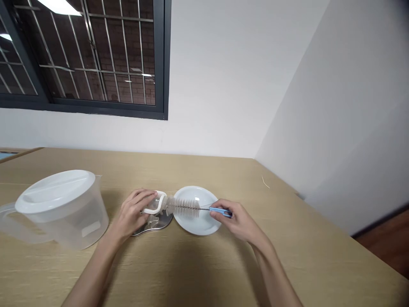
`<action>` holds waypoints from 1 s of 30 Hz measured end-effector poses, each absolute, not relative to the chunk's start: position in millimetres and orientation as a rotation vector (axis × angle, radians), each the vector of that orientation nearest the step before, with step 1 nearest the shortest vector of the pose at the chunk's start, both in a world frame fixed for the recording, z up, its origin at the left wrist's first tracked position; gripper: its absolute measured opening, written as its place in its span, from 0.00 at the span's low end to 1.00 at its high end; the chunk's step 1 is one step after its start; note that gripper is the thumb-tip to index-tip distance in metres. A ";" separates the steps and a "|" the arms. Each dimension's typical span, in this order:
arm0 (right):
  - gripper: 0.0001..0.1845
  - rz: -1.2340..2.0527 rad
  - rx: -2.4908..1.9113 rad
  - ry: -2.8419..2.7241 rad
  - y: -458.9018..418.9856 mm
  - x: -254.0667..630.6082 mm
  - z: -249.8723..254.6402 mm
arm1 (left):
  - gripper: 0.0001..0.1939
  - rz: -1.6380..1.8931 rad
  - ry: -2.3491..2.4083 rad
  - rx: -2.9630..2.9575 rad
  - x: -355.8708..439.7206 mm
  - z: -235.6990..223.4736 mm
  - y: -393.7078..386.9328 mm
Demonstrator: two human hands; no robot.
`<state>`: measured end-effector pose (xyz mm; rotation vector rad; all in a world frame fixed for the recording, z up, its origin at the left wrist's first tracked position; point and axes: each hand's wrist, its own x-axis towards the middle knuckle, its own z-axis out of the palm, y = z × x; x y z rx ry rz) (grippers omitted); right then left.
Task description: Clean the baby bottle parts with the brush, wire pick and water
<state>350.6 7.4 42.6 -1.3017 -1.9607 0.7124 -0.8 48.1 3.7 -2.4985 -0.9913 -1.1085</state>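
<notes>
My left hand (135,209) is wrapped round a clear bottle with a white handle frame (161,201), which lies on its side with the mouth toward the right. In my right hand (232,216) is the blue handle of a bottle brush (188,207). The brush's pale bristles point left and their tip is at the bottle's mouth, seemingly partly inside. Below the brush stands a white dish (204,228). Under the bottle lies a shiny metal tray (164,221), partly hidden by my left hand, with a small clear piece (153,221) on it.
A translucent lidded pitcher (73,217) stands at the left, its handle pointing left. A thin pale strip (265,182) lies at the right of the wooden table (204,273). Behind are a white wall and a barred window (96,55).
</notes>
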 end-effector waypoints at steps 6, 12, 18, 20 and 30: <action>0.19 0.855 -1.352 -1.852 12.8 351.5 37.4 | 0.35 -1.129 -0.971 -2.493 -0.7 3.2 47.7; 0.13 0.680 -1.295 -1.961 10.9 338.6 34.1 | 0.35 -1.087 -1.030 -2.451 -2.9 3.9 46.3; 0.13 0.512 -1.290 -2.039 5.3 335.7 37.3 | 0.36 -1.042 -1.079 -2.555 4.0 3.2 44.7; 0.15 0.579 -1.290 -2.026 3.7 338.4 41.3 | 0.35 -1.074 -1.070 -2.573 6.7 3.8 44.6; 0.16 0.714 -1.337 -1.944 -1.8 346.9 53.6 | 0.32 -1.186 -0.951 -2.525 10.0 10.7 42.4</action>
